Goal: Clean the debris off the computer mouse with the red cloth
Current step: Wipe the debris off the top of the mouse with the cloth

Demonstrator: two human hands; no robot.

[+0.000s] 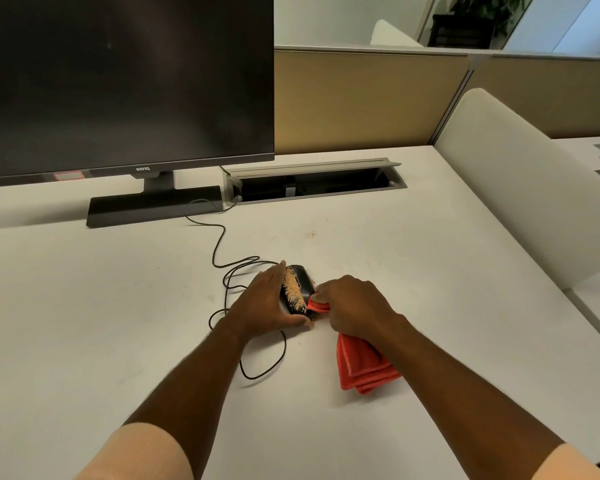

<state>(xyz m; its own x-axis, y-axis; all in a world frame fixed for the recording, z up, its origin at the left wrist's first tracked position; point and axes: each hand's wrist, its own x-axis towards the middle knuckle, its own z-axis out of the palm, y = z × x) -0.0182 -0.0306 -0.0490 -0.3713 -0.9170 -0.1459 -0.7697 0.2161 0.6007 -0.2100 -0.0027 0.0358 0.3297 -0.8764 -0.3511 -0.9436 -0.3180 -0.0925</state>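
A black wired computer mouse (pixel 300 284) lies on the white desk, with a strip of orange-tan debris (pixel 293 289) along its left top. My left hand (pixel 264 303) grips the mouse from its left side and rear. My right hand (pixel 349 306) holds a folded red cloth (pixel 361 363) and presses a corner of it against the mouse's right side. Most of the cloth hangs below my wrist onto the desk. A few crumbs lie on the desk by the mouse's near end.
The mouse cable (pixel 222 261) loops left of the mouse and runs back to an open cable tray (pixel 312 183). A dark monitor (pixel 125 81) on its stand (pixel 153 204) fills the far left. A white chair back (pixel 520 188) stands at the right.
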